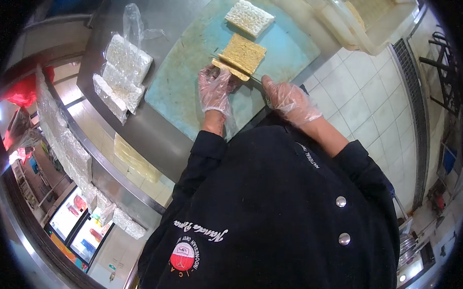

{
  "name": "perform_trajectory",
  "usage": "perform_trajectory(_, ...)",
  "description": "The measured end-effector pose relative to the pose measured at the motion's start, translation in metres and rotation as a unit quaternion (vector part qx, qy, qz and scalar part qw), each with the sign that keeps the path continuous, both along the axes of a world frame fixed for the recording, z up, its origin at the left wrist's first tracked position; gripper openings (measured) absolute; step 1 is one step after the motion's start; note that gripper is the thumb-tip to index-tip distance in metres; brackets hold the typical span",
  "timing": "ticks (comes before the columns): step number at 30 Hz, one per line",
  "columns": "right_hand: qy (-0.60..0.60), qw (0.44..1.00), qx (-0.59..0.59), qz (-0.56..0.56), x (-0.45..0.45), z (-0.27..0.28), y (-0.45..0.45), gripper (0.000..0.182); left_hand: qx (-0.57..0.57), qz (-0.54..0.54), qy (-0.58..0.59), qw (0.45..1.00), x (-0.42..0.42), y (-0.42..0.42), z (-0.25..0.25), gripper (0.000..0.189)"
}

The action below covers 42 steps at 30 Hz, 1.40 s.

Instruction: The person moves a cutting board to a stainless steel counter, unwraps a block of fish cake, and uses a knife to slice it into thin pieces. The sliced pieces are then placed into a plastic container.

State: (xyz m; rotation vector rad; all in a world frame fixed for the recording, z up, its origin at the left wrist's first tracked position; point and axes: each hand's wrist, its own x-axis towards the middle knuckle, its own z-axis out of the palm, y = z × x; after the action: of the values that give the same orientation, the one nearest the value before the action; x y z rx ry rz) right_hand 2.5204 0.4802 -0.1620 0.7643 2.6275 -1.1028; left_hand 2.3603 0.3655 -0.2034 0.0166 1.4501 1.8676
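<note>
On a worn blue-green cutting board (183,81) lies a yellowish slab of tempeh (245,51). A thin knife (256,80) stands along its near edge, beside a narrow cut slice (230,69). My left hand (216,87), in a clear plastic glove, holds that slice at its near side; some fingers are hidden beneath. My right hand (289,98), gloved the same way, grips the knife, whose handle is mostly hidden in the fist. Beyond the slab sits a white-coated block of tempeh (250,17), apart from it on the board.
Plastic-wrapped white blocks (125,71) rest on the steel counter (158,131) at the left. A translucent plastic tub (380,32) stands at the upper right. More wrapped blocks (69,142) line a steel shelf farther left. Tiled floor (363,94) shows at the right.
</note>
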Motion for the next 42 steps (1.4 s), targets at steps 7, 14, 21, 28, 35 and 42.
perform_trajectory(7, 0.017, 1.000, 0.018, -0.009, 0.005, 0.021, 0.000, 0.031, -0.023, -0.015, 0.008, 1.000, -0.002, -0.002, -0.001, 0.042)
perform_trajectory(14, 0.052, 0.998, 0.026, 0.000, 0.011, 0.051, -0.007, 0.030, -0.026, 0.013, -0.018, 0.999, -0.003, 0.002, -0.006, 0.042)
perform_trajectory(21, 0.007, 0.999, 0.031, 0.014, 0.007, 0.061, -0.008, 0.024, -0.012, 0.020, -0.041, 0.999, -0.003, -0.001, -0.007, 0.043)
perform_trajectory(28, -0.008, 0.999, 0.040, 0.010, 0.006, 0.066, -0.010, 0.022, -0.016, 0.033, -0.039, 0.999, -0.004, 0.002, -0.018, 0.040)
perform_trajectory(35, -0.004, 0.999, 0.035, 0.002, 0.008, 0.065, -0.008, 0.023, -0.022, 0.040, -0.056, 0.997, -0.002, 0.005, -0.013, 0.040)
perform_trajectory(42, -0.016, 1.000, 0.006, 0.004, 0.005, 0.065, -0.005, 0.020, -0.024, 0.019, -0.029, 0.999, -0.005, -0.003, -0.020, 0.040)
